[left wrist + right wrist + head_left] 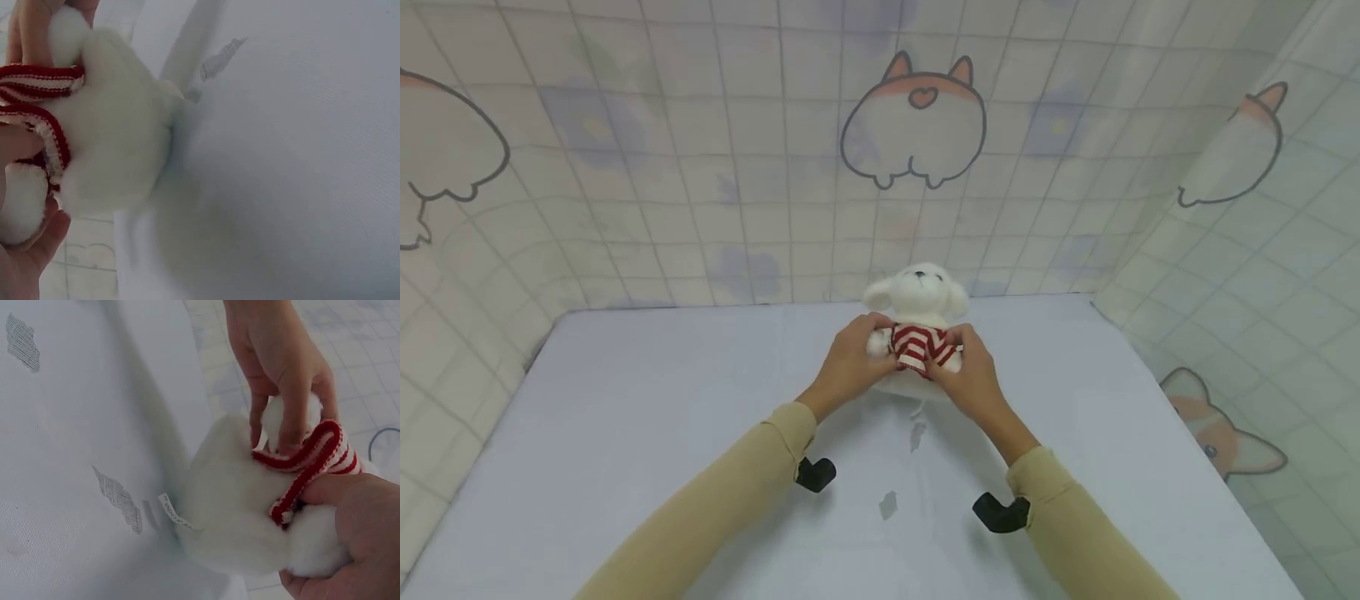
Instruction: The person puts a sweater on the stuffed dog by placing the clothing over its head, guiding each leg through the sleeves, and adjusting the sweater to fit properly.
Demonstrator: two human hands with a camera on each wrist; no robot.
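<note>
A white plush dog (921, 296) with floppy ears sits at the table's far side, facing up toward the head camera. It wears a red-and-white striped knitted sweater (917, 343). My left hand (852, 357) grips the toy's side around one stubby arm, its thumb on the sweater's front. On the opposite side, my right hand (973, 372) does the same, with its thumb near the hem. In the right wrist view, the sweater's lower edge (307, 481) is bunched up above the bare white belly (228, 500). A small white tag (172, 511) sticks out at the toy's bottom.
The white table (662, 417) has a few grey worn patches (888, 505) in front of the toy. Curtains (760, 167) with a grid and corgi prints hang at the back and both sides. Black mounts (1000, 512) stick out beneath the sleeves.
</note>
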